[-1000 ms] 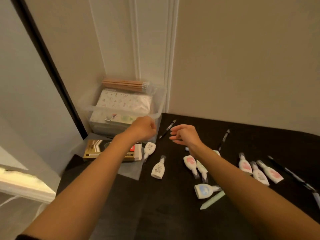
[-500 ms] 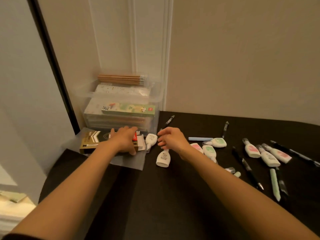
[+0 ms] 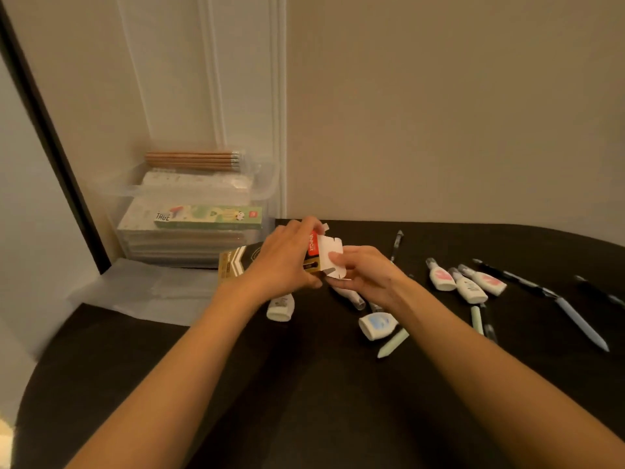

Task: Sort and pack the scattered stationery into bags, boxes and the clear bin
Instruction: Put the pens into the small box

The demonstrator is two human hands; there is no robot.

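Both hands hold a small box above a dark table in a room corner.

The black table (image 3: 304, 401) meets a beige wall (image 3: 439, 113) with white moulding. At the far left corner stands the clear bin (image 3: 267, 184), stacked with packs and topped by a bundle of pencils (image 3: 192, 159). A translucent bag (image 3: 152, 286) lies flat in front of the bin. The left hand (image 3: 284, 262) curls over the gold-and-black box (image 3: 233, 265), gripping it off the table near the bin. The right hand (image 3: 365, 275) pinches the box's open white flap (image 3: 329, 253) between thumb and fingers. Correction tapes lie scattered under and right of the hands: one (image 3: 280, 308) below the left wrist and three (image 3: 468, 289) close together at right, with a blue pen (image 3: 578, 319) beyond them.
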